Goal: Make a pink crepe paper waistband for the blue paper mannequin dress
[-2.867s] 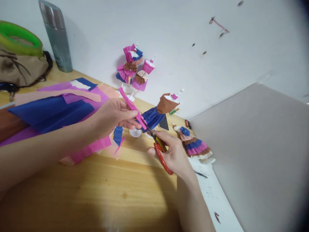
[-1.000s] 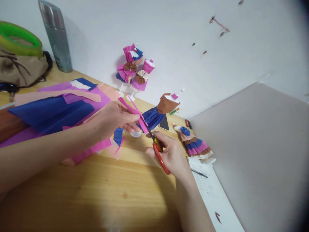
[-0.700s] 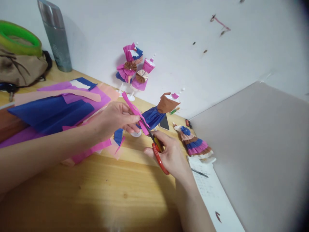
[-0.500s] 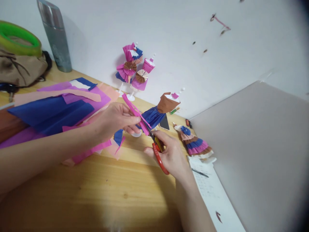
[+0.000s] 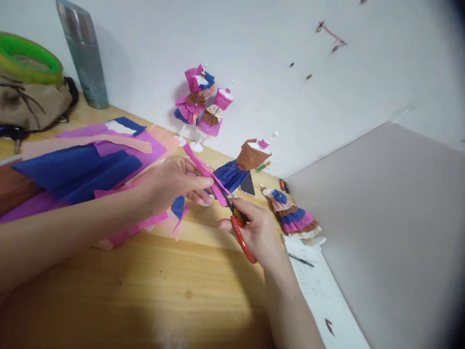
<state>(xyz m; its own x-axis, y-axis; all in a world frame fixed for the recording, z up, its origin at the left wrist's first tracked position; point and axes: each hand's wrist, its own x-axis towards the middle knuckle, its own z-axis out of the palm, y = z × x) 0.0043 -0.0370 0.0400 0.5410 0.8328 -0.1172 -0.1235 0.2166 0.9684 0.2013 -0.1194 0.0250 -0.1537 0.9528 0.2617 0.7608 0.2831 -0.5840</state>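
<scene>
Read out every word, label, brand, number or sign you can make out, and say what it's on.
Nothing here is readable.
White paper sheet: rows of dark marks, too blurred.
Grey-green bottle with metallic top: faint emblem, too blurred.
Red-handled metal scissors: possible handle marks, too small.

At the far left of the table (image 5: 145,286), a ring (image 5: 34,75) rests on a bag (image 5: 32,104), with a tumbler (image 5: 85,58) to its right against the wall (image 5: 145,48). Before them, crepe-paper sheets (image 5: 80,169) overlap in a heap, the left forearm crossing in front. Two dress forms (image 5: 196,102) stand side by side at the wall; a third mannequin (image 5: 252,155) stands nearer and farther right, a phone (image 5: 247,185) behind it. Before this one, a paper strip (image 5: 198,161) runs from the left hand (image 5: 189,182) to the scissors (image 5: 242,242) in the right hand (image 5: 257,228). Right of that, a miniature dress (image 5: 294,215) sits beside the partition (image 5: 381,218), with a pen (image 5: 301,260) on a written sheet (image 5: 312,286) before it.
</scene>
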